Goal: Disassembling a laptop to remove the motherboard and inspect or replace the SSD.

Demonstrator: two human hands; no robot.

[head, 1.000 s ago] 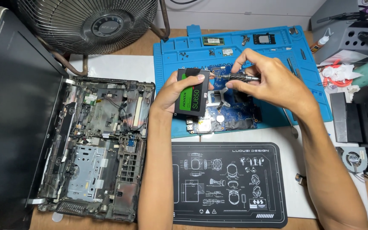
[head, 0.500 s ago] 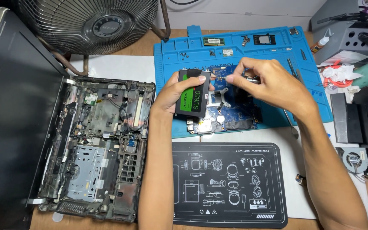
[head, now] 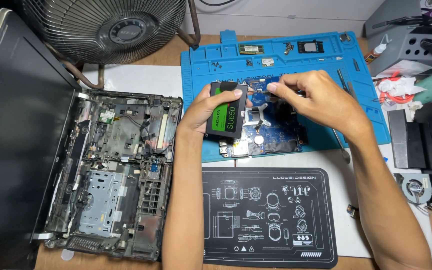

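Overhead, left hand (head: 203, 112) fingers clamped around a black drive (head: 227, 117), right hand (head: 321, 100) fingers pinching its top edge.

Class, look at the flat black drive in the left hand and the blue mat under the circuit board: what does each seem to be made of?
Flat black rectangular drive with green label: apparently hard plastic or painted metal, matt, with crisp rigid edges. Blue work mat: probably silicone rubber, judging by its dull, soft look and moulded shallow compartments holding small parts.

A green, rectangular label (head: 226, 117) covers the black drive held above the blue mat; at far left, an opened laptop's dark, blank screen (head: 11, 145) leans back beside its stripped chassis.
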